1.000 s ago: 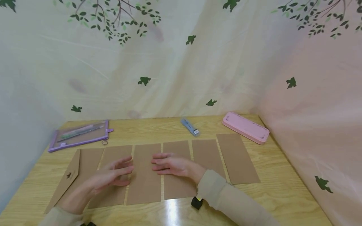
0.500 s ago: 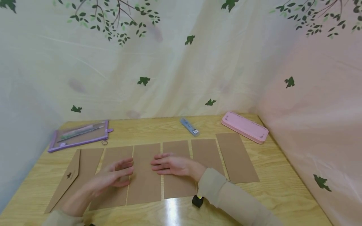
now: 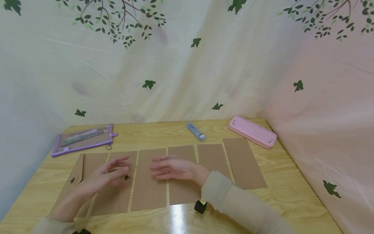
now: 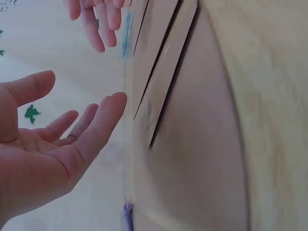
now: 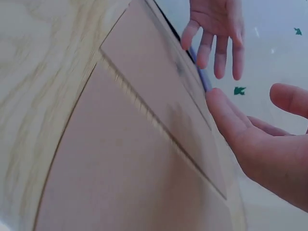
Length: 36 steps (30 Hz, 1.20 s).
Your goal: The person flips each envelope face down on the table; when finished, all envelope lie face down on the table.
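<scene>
Hands (image 3: 103, 177) (image 3: 178, 169) hover above brown paper rectangles (image 3: 148, 193) — flat, straight-edged.

I see the right hand (image 3: 176, 169) held out, fingers loose and thumb apart; left of that right hand, across a gap, the left hand (image 3: 103, 177) has its palm facing it, fingers a little bent.

The left hand (image 3: 103, 177) partly hides one envelope (image 3: 113, 201).

High, forward-down head view and close, sideways wrist views, envelopes (image 3: 148, 191) in all.
</scene>
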Available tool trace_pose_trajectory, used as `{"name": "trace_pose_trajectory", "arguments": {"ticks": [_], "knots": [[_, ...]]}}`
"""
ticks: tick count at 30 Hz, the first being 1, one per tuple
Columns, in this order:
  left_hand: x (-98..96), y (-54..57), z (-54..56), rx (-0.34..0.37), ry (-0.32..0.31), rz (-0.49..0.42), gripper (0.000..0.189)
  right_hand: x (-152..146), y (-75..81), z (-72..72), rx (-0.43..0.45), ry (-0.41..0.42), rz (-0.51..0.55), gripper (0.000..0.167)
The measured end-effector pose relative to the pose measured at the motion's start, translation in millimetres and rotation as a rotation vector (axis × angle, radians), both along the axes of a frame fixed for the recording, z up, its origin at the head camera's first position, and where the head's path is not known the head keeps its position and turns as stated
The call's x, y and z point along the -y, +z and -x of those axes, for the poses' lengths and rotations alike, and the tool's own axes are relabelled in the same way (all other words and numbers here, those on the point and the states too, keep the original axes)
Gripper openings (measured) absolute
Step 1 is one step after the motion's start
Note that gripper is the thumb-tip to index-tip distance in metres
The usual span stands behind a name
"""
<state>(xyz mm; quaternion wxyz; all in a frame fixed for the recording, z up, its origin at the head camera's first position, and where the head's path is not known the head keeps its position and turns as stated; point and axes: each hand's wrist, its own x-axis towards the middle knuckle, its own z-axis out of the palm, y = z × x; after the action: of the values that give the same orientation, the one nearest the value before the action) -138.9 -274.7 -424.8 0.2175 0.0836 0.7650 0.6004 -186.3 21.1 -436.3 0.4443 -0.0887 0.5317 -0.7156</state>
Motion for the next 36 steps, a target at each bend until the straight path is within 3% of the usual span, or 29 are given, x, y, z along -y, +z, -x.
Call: {"name": "trace_pose_trajectory", "arguments": {"ticks": [4,8,13,18,26,36], "knots": [[18.4,6.9,-1.5,-0.075,0.047,0.055,0.064,17,5.6,-5.9,-0.011,0.015,0.044,0.056],[31.1,5.1,-2.7,-0.112,0.09,0.138,0.064,40,2.1,-11.7,-0.015,-0.011,0.056,0.054],[41.6,-4.3,-2.8,-0.1,0.112,0.185,0.067,62,-9.0,-18.7,0.002,-0.085,0.035,0.054],[51.5,-13.9,-4.0,-0.088,0.135,0.151,0.067,71,-15.5,-23.0,0.001,-0.138,0.018,0.055],[59.6,-16.5,-4.1,-0.061,0.153,0.14,0.065,71,-18.5,-24.9,0.012,-0.134,0.022,0.054],[55.6,-16.2,2.1,-0.014,0.152,0.207,0.065,73,-14.9,-21.9,0.024,-0.115,0.024,0.055]]}}
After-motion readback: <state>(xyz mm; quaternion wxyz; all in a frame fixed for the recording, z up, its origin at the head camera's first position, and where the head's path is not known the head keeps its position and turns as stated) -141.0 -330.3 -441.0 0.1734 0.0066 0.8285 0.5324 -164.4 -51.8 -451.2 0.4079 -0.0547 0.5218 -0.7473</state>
